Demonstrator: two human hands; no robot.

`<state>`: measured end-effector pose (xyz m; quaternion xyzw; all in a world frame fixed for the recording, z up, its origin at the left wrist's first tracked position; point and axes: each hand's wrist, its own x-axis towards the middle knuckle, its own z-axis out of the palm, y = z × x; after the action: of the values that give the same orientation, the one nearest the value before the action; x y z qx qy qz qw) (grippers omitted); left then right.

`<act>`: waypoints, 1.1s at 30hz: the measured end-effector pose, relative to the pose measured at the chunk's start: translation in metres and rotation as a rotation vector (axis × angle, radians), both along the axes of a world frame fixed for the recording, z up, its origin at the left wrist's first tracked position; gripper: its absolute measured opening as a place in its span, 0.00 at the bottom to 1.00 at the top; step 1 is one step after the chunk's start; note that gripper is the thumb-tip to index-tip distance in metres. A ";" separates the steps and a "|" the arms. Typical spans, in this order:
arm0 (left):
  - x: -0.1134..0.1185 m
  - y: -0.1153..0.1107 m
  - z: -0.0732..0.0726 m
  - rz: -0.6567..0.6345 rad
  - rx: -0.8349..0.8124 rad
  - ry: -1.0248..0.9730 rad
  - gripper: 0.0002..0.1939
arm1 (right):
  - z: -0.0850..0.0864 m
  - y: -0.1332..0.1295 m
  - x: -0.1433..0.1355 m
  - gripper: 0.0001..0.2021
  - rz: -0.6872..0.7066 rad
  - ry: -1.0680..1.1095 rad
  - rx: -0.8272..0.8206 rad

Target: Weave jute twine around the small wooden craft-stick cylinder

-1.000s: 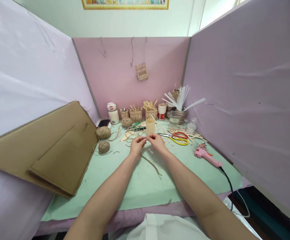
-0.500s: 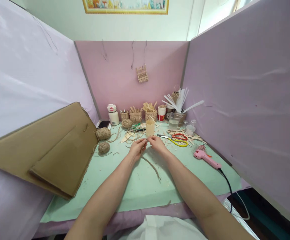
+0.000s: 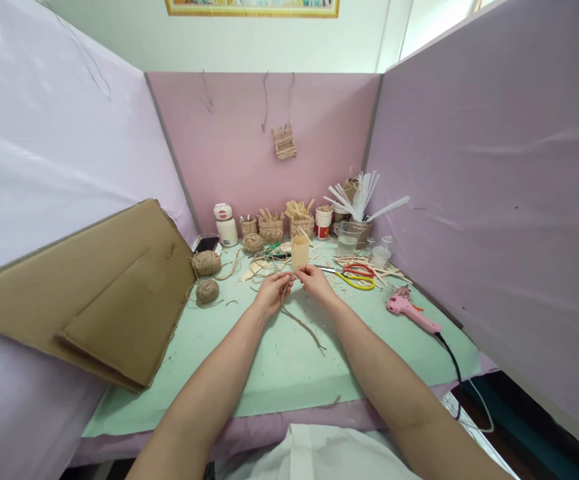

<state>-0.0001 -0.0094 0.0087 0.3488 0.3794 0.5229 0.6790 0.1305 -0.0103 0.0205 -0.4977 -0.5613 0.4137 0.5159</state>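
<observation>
A length of brown twine [image 3: 305, 325] is pinched in my left hand [image 3: 272, 293], its loose tail trailing over the table toward me. My right hand [image 3: 315, 283] is closed at the twine's upper part, fingertips pressed together right beside those of the left. How the strands cross between the fingers is too small to make out. Just beyond my fingertips stands a small cup-like holder of pale wooden sticks [image 3: 300, 252]. Scissors with one red and one yellow handle [image 3: 356, 280] lie to the right of my right hand.
Balls of twine [image 3: 207, 291] and a folded cardboard sheet [image 3: 114, 300] are at left. A pink glue gun [image 3: 413, 313] with a cord lies at right. Stick-filled baskets [image 3: 270, 231], a white bottle [image 3: 226, 227] and a clear cup of liquid [image 3: 348, 240] line the back.
Both hands stay close together at the twine, with only small finger movements. The twine's tail has shifted slightly to the right. The view has tilted down a little.
</observation>
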 end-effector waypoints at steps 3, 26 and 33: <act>0.000 0.000 -0.001 -0.007 0.009 0.011 0.05 | -0.002 0.003 0.001 0.08 -0.005 -0.052 0.122; 0.000 0.001 0.000 0.105 0.181 0.142 0.16 | -0.003 0.007 0.006 0.08 -0.050 -0.246 0.359; 0.000 0.004 -0.003 0.234 0.367 0.223 0.18 | 0.004 0.002 0.004 0.08 -0.057 -0.137 0.125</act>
<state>-0.0003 -0.0050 0.0056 0.4756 0.3883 0.6164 0.4930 0.1347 -0.0084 0.0241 -0.5073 -0.6058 0.3279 0.5179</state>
